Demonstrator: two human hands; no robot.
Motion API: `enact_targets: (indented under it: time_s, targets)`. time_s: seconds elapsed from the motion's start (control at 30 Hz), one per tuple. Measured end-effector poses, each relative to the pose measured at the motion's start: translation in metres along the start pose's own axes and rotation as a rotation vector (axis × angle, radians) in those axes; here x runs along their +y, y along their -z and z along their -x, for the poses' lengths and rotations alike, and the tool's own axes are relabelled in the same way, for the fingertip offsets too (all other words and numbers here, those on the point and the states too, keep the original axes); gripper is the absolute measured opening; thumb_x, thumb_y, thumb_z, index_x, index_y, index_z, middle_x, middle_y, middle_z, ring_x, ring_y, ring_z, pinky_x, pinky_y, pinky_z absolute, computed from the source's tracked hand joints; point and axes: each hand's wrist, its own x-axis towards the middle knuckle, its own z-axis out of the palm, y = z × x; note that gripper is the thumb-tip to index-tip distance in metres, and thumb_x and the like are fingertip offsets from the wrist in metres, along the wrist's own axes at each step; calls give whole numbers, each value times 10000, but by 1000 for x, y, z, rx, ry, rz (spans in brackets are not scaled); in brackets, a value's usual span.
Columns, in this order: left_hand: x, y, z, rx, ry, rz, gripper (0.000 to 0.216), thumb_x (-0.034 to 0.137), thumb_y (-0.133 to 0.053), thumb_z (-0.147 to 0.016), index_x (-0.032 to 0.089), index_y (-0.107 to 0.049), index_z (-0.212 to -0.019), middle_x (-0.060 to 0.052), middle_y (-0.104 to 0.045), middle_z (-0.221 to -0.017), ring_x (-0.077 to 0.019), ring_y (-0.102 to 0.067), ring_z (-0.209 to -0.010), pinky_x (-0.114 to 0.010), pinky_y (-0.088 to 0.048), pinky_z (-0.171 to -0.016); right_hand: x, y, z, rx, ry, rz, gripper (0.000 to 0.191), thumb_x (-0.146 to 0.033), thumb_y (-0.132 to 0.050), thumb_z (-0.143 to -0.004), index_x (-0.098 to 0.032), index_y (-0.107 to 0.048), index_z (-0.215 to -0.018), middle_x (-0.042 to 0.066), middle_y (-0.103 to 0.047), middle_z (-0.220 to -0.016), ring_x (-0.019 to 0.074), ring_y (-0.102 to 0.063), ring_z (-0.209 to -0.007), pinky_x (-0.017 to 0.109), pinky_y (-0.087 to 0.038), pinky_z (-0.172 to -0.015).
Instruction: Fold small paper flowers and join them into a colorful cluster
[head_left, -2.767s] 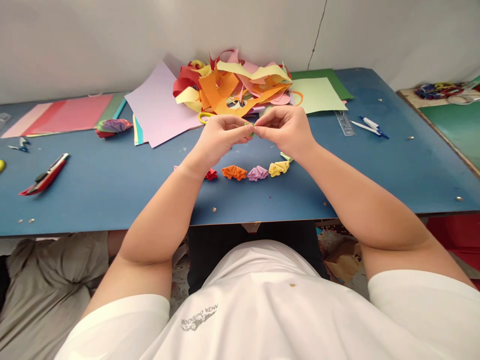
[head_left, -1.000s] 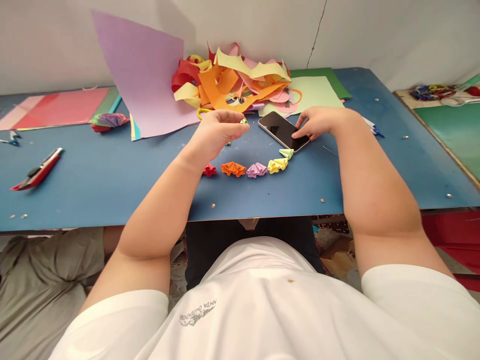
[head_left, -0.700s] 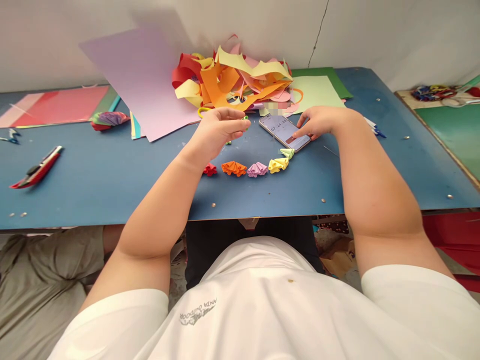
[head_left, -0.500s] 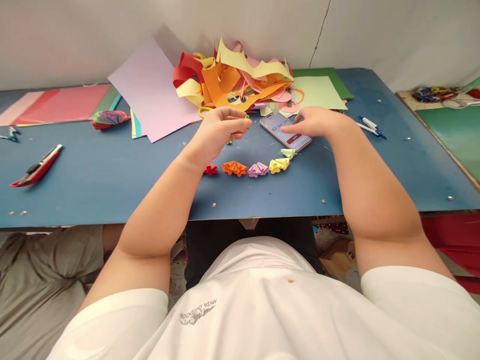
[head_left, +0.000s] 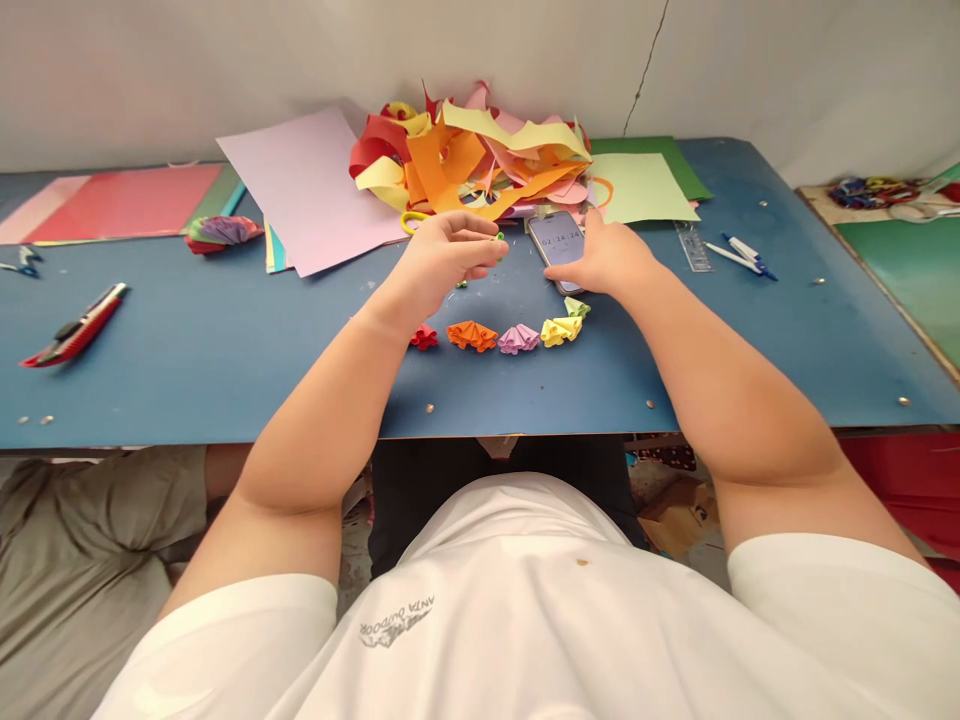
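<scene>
My left hand (head_left: 459, 255) is raised over the table, its fingers pinched on a small green rolled paper piece (head_left: 500, 238) that is mostly hidden. My right hand (head_left: 604, 252) grips a smartphone (head_left: 556, 240) by its sides, thumb across the lower left and fingers at the right edge. The phone's screen shows timer digits. Nearer my body lies a curved row of pleated paper pieces: red (head_left: 424, 337), orange (head_left: 472, 335), purple (head_left: 518, 338), yellow (head_left: 561, 331) and light green (head_left: 577, 308). My left forearm partly covers the red one.
Behind my hands rises a heap of coloured paper scraps (head_left: 450, 160), with yellow scissor handles (head_left: 412, 221) at its edge. A purple sheet (head_left: 300, 190) lies to its left. A red utility knife (head_left: 79, 325) rests far left; a clear ruler (head_left: 694, 247) and pens (head_left: 742, 255) lie right.
My right hand has moved left and closed around the phone, which is now turned more upright. The light green paper piece sits slightly differently, and the ruler has come into view. My left hand keeps its pinch.
</scene>
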Motion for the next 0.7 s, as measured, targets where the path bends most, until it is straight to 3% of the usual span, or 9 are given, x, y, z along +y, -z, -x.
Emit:
enact_targets:
  time_s: [0.07,0.2,0.3,0.37,0.5,0.7]
  targets:
    - [0,1,0,16,17,-21,299,90,-1025,-768,240,-816,-920,-8,-837,-923,-157,-776,-928,-317,-663,-921,-3,0,2,-3,-6,-26,1044,-598,-910,-1184,-46,-480,-1959,364,-779,-1752,567,-786,-1632,646,-686,-1300]
    - [2,4,1,25,37,-44,319,35,-1005,-730,231,-800,-876,-21,-790,-904,-179,-750,-928,-396,-682,-1028,2,3,-3,74,-51,-28,848,-780,-573,-1307,-101,-670,-1805,353,-797,-1687,575,-784,-1601,633,-678,-1249]
    - [8,7,2,68,1,-69,274,42,-942,-792,230,-773,-897,-22,-758,-931,-171,-719,-931,-377,-638,-985,12,-1,-18,173,-79,-52,758,-752,-516,-1325,-119,-767,-1659,348,-821,-1600,585,-790,-1580,647,-672,-1241]
    - [15,9,3,148,-35,-155,251,29,-850,-860,234,-713,-911,-10,-706,-912,-159,-679,-900,-348,-569,-891,19,-7,-30,232,-42,-63,661,-691,-615,-1300,-117,-807,-1565,337,-842,-1516,594,-818,-1507,684,-680,-1198]
    - [28,12,5,255,37,-476,388,-78,-761,-843,252,-579,-937,26,-617,-879,-135,-522,-797,-346,-408,-782,22,-19,-35,305,175,-113,404,-477,-796,-1198,-140,-876,-1406,239,-895,-1183,503,-873,-1212,639,-692,-1066]
    - [15,23,-8,103,31,-780,482,-16,-893,-690,268,-591,-936,16,-576,-918,-193,-544,-886,-383,-417,-844,-5,-20,14,19,692,-148,174,-358,-799,-1160,-213,-893,-1186,56,-812,-877,266,-706,-826,418,-555,-868]
